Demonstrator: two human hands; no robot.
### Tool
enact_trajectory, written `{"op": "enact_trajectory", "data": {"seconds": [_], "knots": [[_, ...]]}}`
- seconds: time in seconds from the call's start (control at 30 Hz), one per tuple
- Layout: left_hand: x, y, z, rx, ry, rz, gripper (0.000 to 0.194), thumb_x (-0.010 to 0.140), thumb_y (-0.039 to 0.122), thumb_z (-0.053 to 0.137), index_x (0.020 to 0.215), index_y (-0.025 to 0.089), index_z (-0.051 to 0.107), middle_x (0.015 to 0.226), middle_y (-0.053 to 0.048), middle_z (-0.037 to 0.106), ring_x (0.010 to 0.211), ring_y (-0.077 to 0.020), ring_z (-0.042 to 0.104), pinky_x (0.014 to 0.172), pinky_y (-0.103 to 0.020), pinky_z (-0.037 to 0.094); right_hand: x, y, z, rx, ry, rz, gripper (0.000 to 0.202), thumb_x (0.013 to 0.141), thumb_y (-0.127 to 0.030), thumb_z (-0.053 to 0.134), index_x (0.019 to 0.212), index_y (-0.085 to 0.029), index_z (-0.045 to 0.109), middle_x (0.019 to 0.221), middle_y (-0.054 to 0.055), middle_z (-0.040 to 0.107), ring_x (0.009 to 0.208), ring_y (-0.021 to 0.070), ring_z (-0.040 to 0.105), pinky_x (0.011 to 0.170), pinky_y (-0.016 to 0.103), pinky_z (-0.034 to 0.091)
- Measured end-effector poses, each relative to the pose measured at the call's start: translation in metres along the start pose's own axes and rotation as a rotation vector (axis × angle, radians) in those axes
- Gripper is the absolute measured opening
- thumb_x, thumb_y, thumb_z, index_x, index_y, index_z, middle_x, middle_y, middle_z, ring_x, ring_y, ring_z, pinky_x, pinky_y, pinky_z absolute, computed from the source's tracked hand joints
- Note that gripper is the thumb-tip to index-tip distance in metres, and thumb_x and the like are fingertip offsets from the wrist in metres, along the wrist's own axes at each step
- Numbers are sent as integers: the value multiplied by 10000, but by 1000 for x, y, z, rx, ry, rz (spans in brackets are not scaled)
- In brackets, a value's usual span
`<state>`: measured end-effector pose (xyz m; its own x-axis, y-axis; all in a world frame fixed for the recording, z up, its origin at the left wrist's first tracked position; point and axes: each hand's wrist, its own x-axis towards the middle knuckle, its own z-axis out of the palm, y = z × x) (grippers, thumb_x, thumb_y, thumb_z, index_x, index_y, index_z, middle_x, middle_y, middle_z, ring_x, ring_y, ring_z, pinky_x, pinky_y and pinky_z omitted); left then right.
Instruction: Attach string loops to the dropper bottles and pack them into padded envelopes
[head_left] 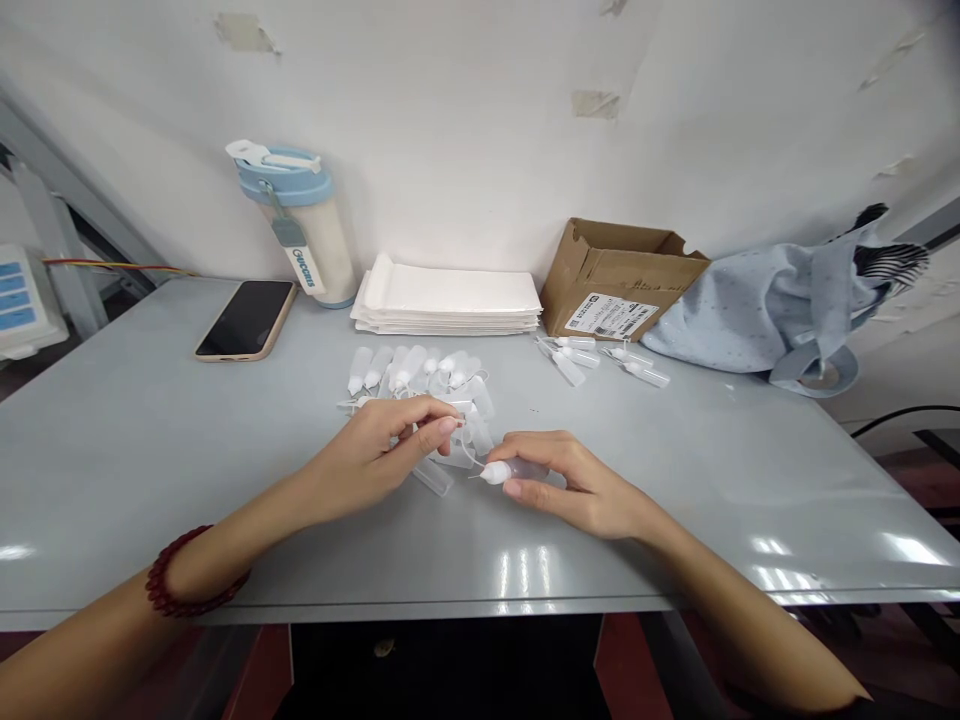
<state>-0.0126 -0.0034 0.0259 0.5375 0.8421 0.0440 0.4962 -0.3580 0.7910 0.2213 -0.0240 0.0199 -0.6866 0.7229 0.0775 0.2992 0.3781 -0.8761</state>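
Observation:
In my right hand [574,485] is a small translucent needle-tip squeeze bottle [519,470], lying nearly level with its white nozzle and thin needle pointing left. A thin white strap [469,450] curves from the bottle's neck up to my left hand [401,445]. The left thumb and forefinger pinch the strap's far end, apparently its small cap, mostly hidden by the fingertips. Just behind and under my left hand lies a loose pile of similar bottles [409,367] on the grey table [300,560]. Several more bottles [568,368] lie apart, at the back right.
Along the wall stand a blue-lidded tumbler [319,235], a stack of white envelopes [450,298] and an open cardboard box [622,280]. A phone [247,320] lies at the left. A pale blue cloth bag [750,305] rests on the right.

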Motion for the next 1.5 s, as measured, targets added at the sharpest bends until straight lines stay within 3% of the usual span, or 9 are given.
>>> {"op": "enact_trajectory", "data": {"seconds": [0.2,0.37,0.53,0.87,1.3,1.5], "knots": [[0,1,-1,-8,21,12,270,920,335,438,795,190,629,731,24,637,637,-102,532,564,-196,392,0,-1,0,122,-5,71,196,913,-289,501,1007,-175,629,882,17,602,777,133,522,715,257,380],[-1,1,-1,-27,52,80,238,905,321,471,805,187,641,712,16,639,600,-97,522,537,-192,394,0,4,-4,377,66,190,244,912,-332,488,928,-162,661,659,-17,455,631,113,407,615,256,312],[-3,2,0,-36,54,104,201,899,294,492,840,196,657,712,23,642,626,-96,554,558,-192,409,2,9,-4,571,69,195,273,918,-335,461,871,-133,639,594,-28,402,569,101,346,588,269,297],[-3,5,4,-59,17,91,216,905,292,484,827,199,663,721,25,652,644,-102,565,570,-201,409,3,7,3,517,47,226,329,916,-389,458,710,-149,548,604,-25,415,570,100,359,577,269,300],[-2,4,7,-37,-6,100,255,917,292,448,837,190,668,744,7,670,649,-108,577,583,-205,435,3,5,5,439,30,228,306,929,-396,441,803,-154,579,617,-28,414,597,108,379,618,270,310],[-2,4,7,-37,9,91,241,911,279,458,824,190,665,733,13,667,643,-105,574,580,-205,430,4,5,5,416,25,216,324,938,-403,429,755,-163,546,624,-29,411,600,107,374,614,271,293]]}}
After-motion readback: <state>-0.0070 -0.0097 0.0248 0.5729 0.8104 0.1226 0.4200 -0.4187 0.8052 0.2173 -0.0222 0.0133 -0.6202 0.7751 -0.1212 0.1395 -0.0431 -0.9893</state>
